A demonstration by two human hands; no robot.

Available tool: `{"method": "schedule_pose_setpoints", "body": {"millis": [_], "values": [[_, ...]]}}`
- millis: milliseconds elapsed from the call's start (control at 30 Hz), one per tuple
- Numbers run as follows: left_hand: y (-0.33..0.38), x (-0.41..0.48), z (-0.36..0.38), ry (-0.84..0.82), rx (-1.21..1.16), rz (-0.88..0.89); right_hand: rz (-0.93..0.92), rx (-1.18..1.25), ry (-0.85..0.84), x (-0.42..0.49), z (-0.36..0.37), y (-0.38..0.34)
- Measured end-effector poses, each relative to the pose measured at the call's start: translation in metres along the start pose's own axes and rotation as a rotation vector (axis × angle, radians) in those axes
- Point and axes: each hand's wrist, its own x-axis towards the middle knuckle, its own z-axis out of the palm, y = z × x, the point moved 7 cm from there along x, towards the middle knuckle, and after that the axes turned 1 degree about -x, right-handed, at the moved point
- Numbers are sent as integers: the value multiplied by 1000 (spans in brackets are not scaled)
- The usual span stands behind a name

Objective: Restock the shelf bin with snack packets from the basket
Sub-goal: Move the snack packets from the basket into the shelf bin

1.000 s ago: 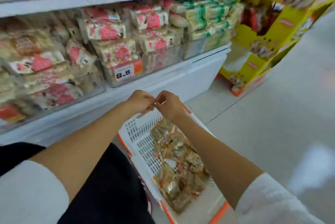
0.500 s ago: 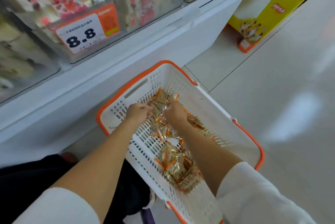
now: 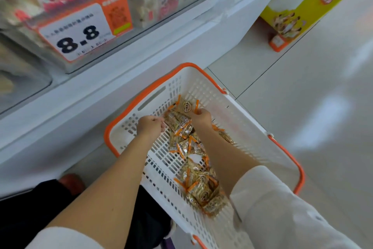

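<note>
A white basket (image 3: 252, 127) with an orange rim sits on the floor below the shelf. Several clear snack packets (image 3: 198, 186) with orange ends lie along its bottom. My left hand (image 3: 150, 125) is down in the far end of the basket, fingers curled and pinching a packet's edge. My right hand (image 3: 199, 116) is beside it, fingers curled round a packet (image 3: 185, 105) at the far end of the pile. The clear shelf bin (image 3: 80, 27) with an 8.8 price tag stands on the shelf above.
A white shelf ledge (image 3: 181, 33) juts out above the basket's far-left side. More clear bins with pink-and-white packets fill the shelf. A yellow cardboard display (image 3: 298, 12) stands on the floor at upper right. Pale tiled floor (image 3: 323, 97) lies to the right.
Both hands have dropped from above the basket rim into the basket and taken hold of packets. The view has tilted down and closer to the basket.
</note>
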Motion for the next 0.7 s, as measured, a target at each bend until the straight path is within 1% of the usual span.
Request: {"method": "schedule_pose_setpoints", "body": {"millis": [67,167,267,333,400,500,567,600,633,700], "values": [[16,-7,-2,-32,27,77,-132,-56,-23,-14,-8,-18],[51,-23,-2,-70,153,230,-340,-213,-93,-39,-26,-57],[91,-45,-5,-93,263,375,-425,-134,-325,-73,-42,-101],[113,-64,-11,-117,279,405,-450,-90,-452,-102,-54,-132],[131,-84,-25,-102,239,408,-470,-58,-534,-131,-67,-163],[156,-110,-54,-82,41,437,-527,-12,-644,-178,-87,-206],[169,-132,-73,-119,-90,419,-596,-2,-650,-207,-101,-231],[176,-145,-83,-127,-105,426,-642,-13,-641,-221,-107,-242],[184,-156,-92,-119,-104,447,-683,-26,-640,-234,-112,-252],[202,-177,-112,-44,-96,528,-747,-68,-630,-261,-120,-269]]}}
